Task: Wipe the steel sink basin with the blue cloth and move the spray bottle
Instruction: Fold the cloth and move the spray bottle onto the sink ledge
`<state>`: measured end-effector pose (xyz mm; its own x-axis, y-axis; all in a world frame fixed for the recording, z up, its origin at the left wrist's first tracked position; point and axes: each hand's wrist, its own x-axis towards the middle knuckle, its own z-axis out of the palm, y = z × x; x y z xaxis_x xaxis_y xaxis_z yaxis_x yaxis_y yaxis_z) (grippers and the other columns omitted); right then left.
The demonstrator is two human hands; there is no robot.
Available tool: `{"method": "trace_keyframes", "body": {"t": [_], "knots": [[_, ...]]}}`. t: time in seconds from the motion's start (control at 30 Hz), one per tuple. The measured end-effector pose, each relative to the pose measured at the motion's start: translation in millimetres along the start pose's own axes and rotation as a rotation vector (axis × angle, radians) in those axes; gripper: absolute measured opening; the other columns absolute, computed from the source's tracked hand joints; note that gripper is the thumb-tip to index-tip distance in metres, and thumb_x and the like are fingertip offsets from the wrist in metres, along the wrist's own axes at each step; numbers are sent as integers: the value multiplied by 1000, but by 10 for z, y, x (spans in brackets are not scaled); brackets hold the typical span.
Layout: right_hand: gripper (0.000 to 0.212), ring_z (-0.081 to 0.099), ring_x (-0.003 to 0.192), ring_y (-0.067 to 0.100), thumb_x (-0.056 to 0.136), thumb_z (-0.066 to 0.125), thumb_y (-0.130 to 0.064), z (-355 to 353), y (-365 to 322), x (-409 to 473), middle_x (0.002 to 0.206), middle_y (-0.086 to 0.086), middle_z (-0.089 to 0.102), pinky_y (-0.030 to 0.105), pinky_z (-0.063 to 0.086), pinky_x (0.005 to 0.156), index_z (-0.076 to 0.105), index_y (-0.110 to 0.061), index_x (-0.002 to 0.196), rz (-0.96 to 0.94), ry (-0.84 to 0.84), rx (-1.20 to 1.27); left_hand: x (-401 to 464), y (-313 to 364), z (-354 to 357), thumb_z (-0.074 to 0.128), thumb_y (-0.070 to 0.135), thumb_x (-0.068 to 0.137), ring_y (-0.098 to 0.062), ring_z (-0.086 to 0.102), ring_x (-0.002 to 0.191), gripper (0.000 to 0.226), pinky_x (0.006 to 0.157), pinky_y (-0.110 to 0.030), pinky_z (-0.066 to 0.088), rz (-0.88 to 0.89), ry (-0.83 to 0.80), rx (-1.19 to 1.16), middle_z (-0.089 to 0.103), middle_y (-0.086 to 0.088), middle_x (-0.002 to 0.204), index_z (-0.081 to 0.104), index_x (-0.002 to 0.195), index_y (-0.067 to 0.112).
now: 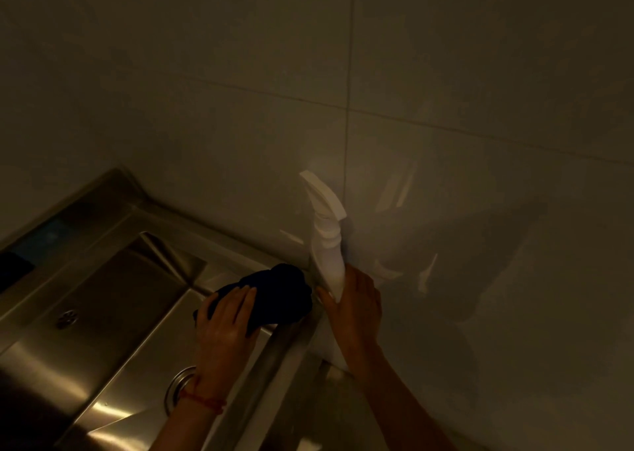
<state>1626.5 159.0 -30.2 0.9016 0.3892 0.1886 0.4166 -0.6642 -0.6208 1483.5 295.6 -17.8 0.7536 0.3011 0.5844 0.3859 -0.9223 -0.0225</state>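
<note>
The room is dim. The left hand [228,316] lies on top of the dark cloth [274,294], and its fingers curl over the near side and hold it. The cloth sits bunched on the sink rim [240,241], at the far right corner of the steel sink basin [113,296]. It looks almost black in this light.

At 3 o'clock from the cloth, the right hand [355,304] grips the white spray bottle [326,241] low on its body. The bottle stands just off the right edge of the sink, close to the tiled wall [446,90]. Its nozzle points to 11 o'clock. I cannot tell if the bottle touches the wall.

The basin spreads out from the cloth toward 8 o'clock. A round drain [66,318] sits at 9 o'clock from the left hand, well apart from it. A second round fitting [178,385] is partly hidden behind the left wrist, which wears a red string [202,402].

The bottom of the bottle is hidden by the right hand. A blue and black thing [31,248] on the far left ledge is too dark to make out. The near left corner is just shadow.
</note>
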Motion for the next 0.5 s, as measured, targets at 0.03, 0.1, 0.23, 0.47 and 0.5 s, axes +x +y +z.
{"method": "trace_keyframes", "body": {"t": [0.03,0.1,0.23,0.47,0.5], "knots": [[59,49,115,26,83,62,-43,5,-10,5,125,11,55,34,35,95,48,-8,128,2,16,12,-6,-7,4,66,20,70,-32,74,82,35,90,-45,44,12,3,7,75,-20,93,76,92,-5],[55,51,113,26,83,64,-40,13,-30,13,122,12,57,35,37,94,51,-6,124,17,26,20,-10,-10,-8,51,25,72,-31,74,83,43,91,-44,43,17,-13,7,75,-19,93,77,92,-4],[56,48,117,25,84,61,-41,26,-40,-5,126,12,54,34,34,98,50,-6,126,28,17,26,-11,-18,-6,79,15,63,-32,74,83,36,86,-47,49,28,-3,-2,74,-20,93,76,92,-5],[56,62,99,38,67,82,-24,6,-75,-84,107,25,64,50,48,88,62,7,107,-62,102,8,-50,-29,-43,77,17,62,-33,74,82,36,87,-47,49,17,-17,19,74,-21,93,76,92,-5],[55,64,94,39,61,86,-21,-1,-87,-101,102,26,66,53,51,83,64,8,102,-81,131,6,-72,-35,-45,84,14,57,-33,74,83,41,84,-50,51,13,-27,18,74,-21,93,76,92,-5]]}}
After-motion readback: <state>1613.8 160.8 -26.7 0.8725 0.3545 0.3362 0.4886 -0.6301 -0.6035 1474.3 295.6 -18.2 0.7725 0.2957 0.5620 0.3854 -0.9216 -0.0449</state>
